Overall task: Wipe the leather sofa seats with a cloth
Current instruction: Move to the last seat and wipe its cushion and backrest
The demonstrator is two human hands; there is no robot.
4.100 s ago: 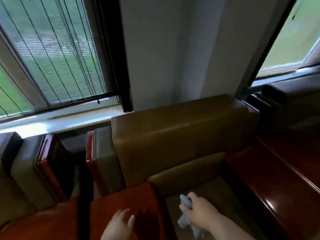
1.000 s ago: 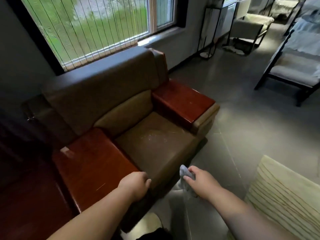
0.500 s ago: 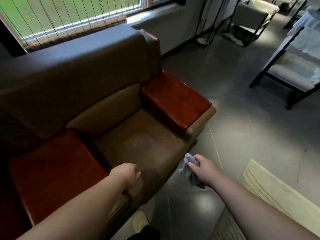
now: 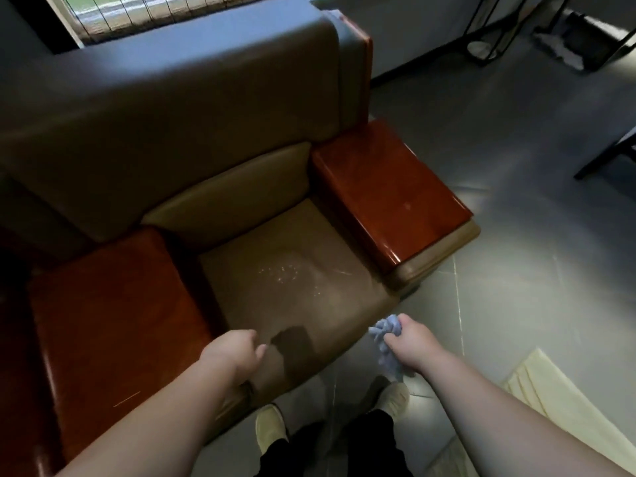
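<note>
Cloth, blue and bunched, sits in our right hand, whose grip curls tight around it just off the seat's front right corner. Our left hand hovers loosely curled, holding nothing, over the seat's front edge.

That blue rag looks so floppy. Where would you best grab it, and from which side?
Grip the cloth at its bunched upper part, coming from above and the right, as the right hand does: the gathered folds fill a fist, while the loose tail hangs free below, ready for the seat.
</note>
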